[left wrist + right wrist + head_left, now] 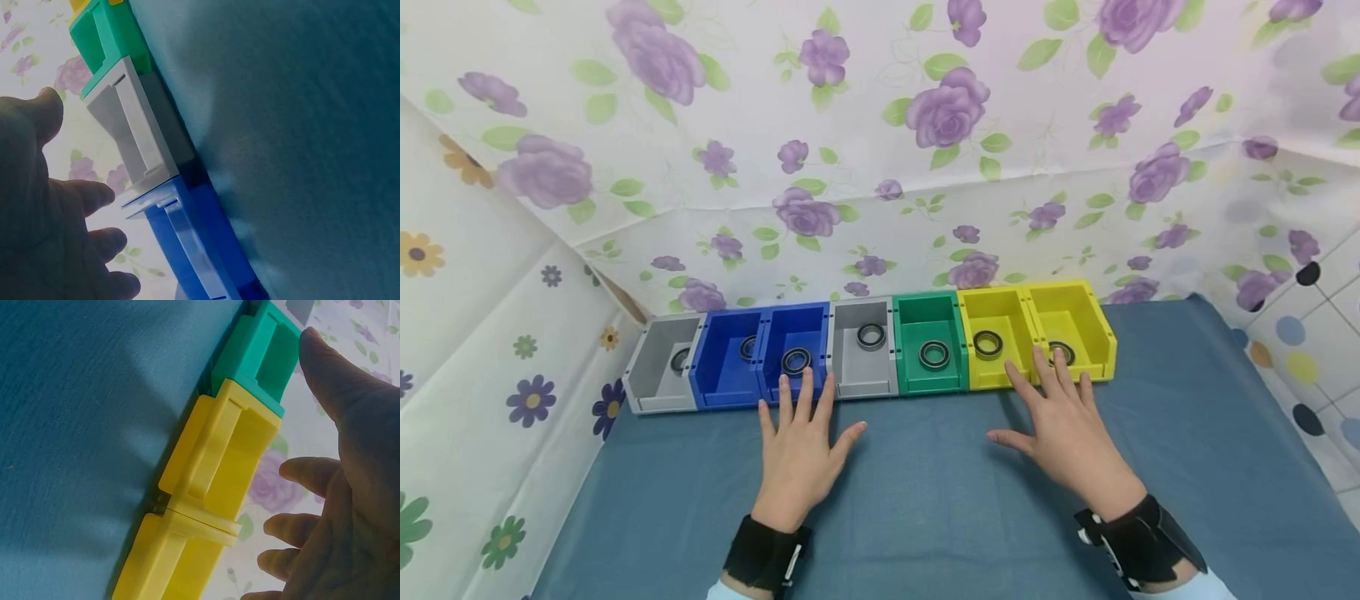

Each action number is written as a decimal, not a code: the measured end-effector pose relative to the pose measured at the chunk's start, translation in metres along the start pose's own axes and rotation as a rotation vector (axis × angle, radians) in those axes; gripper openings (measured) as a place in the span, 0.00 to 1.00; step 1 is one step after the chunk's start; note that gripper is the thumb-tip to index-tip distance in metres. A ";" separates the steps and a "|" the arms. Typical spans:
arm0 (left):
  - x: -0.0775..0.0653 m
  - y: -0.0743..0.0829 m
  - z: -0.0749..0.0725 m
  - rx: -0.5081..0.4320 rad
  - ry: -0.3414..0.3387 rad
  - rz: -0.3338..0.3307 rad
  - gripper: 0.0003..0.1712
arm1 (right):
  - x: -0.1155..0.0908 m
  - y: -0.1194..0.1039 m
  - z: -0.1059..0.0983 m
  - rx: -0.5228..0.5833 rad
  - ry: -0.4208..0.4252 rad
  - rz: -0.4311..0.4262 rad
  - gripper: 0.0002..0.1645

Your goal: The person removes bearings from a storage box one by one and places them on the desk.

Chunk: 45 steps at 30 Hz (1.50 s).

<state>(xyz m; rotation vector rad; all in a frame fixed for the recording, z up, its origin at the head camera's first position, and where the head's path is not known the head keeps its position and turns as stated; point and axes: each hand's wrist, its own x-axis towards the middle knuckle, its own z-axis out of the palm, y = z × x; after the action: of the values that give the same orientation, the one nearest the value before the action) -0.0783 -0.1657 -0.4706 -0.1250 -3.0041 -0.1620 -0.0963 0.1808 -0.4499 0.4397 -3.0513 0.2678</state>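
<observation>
My left hand (797, 462) is spread with straight fingers just in front of a blue bin (775, 333), its fingertips overlapping the bin's front edge in the head view. Palm down, my right hand (1071, 437) reaches over the front of a yellow bin (1075, 312), fingers spread and holding nothing. One black-sealed ball bearing (796, 361) lies in that blue bin, and another bearing (1062, 353) is partly hidden behind the right fingers. More bearings lie in a grey bin (859, 379), a green bin (928, 310) and the second yellow bin (988, 304).
The bins stand side by side along the back of a blue-covered table (917, 500). At the left end are another grey bin (655, 375) and blue bin (722, 350), each with a bearing. A flowered curtain (865, 167) hangs right behind the row.
</observation>
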 end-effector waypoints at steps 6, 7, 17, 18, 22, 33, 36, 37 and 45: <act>0.000 -0.002 -0.001 -0.016 0.014 0.002 0.48 | 0.001 -0.001 -0.002 0.006 -0.019 0.001 0.60; 0.000 -0.003 -0.001 -0.018 0.015 0.002 0.48 | 0.001 -0.001 -0.002 0.004 -0.020 0.001 0.60; -0.001 -0.006 -0.005 -0.037 0.015 -0.004 0.49 | 0.002 -0.004 -0.005 0.008 -0.021 -0.007 0.60; -0.001 -0.006 -0.005 -0.037 0.021 -0.004 0.49 | 0.002 -0.004 -0.005 0.009 -0.018 -0.008 0.60; 0.000 -0.006 -0.006 -0.044 0.049 0.009 0.49 | 0.004 -0.004 -0.007 0.021 -0.008 -0.011 0.60; 0.022 0.002 -0.037 -0.194 0.141 0.011 0.46 | 0.020 0.003 -0.034 0.321 0.092 -0.014 0.49; 0.033 0.004 -0.049 -0.278 0.174 -0.005 0.45 | 0.029 0.005 -0.047 0.418 0.194 0.000 0.44; 0.036 0.005 -0.052 -0.305 0.180 -0.015 0.45 | 0.032 0.006 -0.051 0.431 0.226 0.004 0.43; 0.066 0.003 -0.054 -0.428 0.153 -0.114 0.45 | 0.047 0.015 -0.064 0.451 0.321 0.048 0.44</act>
<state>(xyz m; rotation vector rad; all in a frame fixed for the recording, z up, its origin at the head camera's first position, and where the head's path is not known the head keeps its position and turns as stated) -0.1361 -0.1637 -0.4078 0.0181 -2.7777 -0.7856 -0.1443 0.1936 -0.3861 0.3013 -2.6750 0.9378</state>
